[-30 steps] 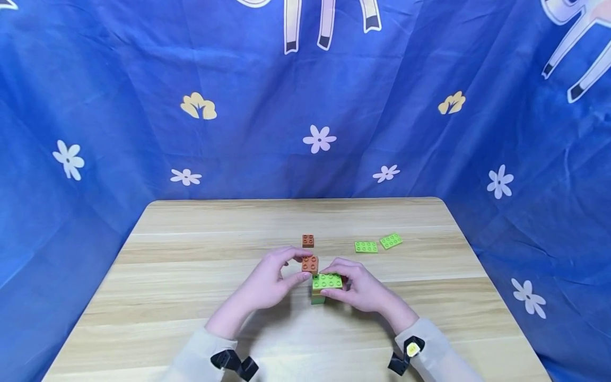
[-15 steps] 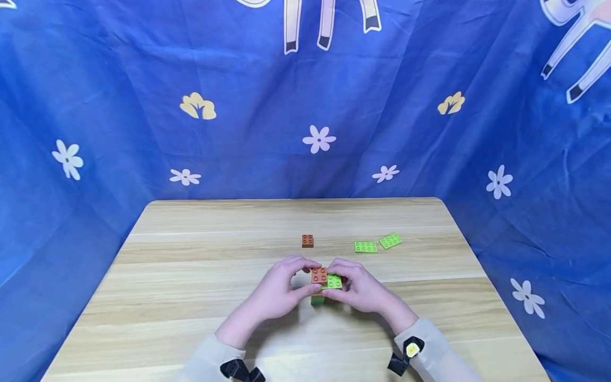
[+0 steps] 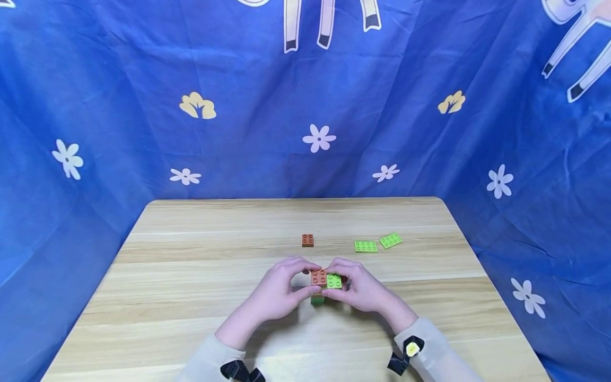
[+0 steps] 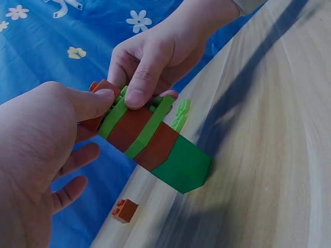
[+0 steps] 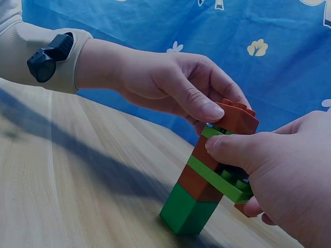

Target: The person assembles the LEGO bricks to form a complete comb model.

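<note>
My left hand [image 3: 281, 292] pinches a reddish-brown toy building brick [image 3: 319, 277] between thumb and fingers, over the left half of a light green plate [image 3: 334, 281]. A few studs show under that brick in the right wrist view; whether it is fully seated, I cannot tell. Below stands a tower of brown bricks, a second light green plate [image 5: 217, 178] jutting sideways, and a dark green brick [image 5: 189, 209] at the foot. Thumb and fingers of my right hand [image 3: 365, 289] grip the tower's upper part around the top plate. That hand hides part of the tower's right side.
Behind the hands, a loose brown brick [image 3: 307, 241] lies on the wooden table [image 3: 191, 223]. Two loose light green plates, a straight plate [image 3: 366, 246] and an angled plate [image 3: 391, 241], lie farther right. A blue patterned curtain [image 3: 258, 170] surrounds the table's back and sides.
My left hand has carried the brown brick rightward from beside the tower onto the top plate's left half, then nearly stopped. The right hand has kept its grip in place.
</note>
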The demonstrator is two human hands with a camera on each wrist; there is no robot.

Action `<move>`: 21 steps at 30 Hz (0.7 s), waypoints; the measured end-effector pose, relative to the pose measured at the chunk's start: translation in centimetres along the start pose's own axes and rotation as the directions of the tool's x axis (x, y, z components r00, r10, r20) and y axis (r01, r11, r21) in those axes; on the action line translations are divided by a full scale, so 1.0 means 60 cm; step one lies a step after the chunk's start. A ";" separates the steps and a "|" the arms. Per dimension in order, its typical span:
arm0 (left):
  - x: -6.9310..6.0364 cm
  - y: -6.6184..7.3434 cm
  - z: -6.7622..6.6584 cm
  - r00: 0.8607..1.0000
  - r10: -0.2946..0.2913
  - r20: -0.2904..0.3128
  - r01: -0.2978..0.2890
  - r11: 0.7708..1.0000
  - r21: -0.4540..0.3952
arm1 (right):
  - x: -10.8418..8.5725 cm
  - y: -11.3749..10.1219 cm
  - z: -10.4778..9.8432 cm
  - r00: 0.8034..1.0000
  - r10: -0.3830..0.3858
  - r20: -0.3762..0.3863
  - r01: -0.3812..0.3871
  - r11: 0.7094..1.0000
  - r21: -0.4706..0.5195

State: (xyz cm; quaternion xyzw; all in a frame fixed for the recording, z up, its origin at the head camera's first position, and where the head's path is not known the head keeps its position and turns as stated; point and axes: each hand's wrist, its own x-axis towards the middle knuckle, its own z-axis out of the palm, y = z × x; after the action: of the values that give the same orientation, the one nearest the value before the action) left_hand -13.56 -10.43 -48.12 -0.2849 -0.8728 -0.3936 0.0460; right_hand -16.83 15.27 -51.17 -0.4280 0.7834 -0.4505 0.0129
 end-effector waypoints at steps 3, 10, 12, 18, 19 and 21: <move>0.000 -0.001 0.001 1.000 0.005 0.001 -0.005 1.000 0.019 | 0.000 0.001 0.000 1.000 -0.001 0.002 0.001 1.000 -0.002; 0.004 0.003 0.001 0.999 0.031 -0.004 -0.031 0.999 0.039 | -0.001 0.002 -0.001 1.000 0.004 -0.001 -0.004 1.000 0.001; 0.006 0.002 0.000 0.998 0.055 -0.004 -0.055 0.997 0.056 | -0.001 0.002 -0.001 1.000 -0.002 -0.004 0.002 1.000 -0.001; 0.008 0.000 -0.007 0.993 0.118 -0.013 -0.115 0.985 0.132 | 0.002 0.001 0.000 1.000 -0.024 -0.001 0.024 1.000 -0.008; 0.009 0.000 -0.008 0.992 0.124 -0.013 -0.121 0.982 0.147 | 0.002 0.001 0.000 1.000 -0.028 -0.003 0.028 1.000 -0.007; 0.010 0.000 -0.009 0.992 0.129 -0.011 -0.126 0.977 0.170 | 0.002 0.001 0.000 1.000 -0.031 -0.004 0.031 1.000 -0.005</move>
State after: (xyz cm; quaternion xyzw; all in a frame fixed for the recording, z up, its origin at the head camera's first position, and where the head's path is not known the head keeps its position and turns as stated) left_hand -14.15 -10.51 -47.55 -0.3309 -0.8824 -0.3176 0.1047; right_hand -16.96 15.20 -51.19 -0.4391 0.7778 -0.4497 0.0030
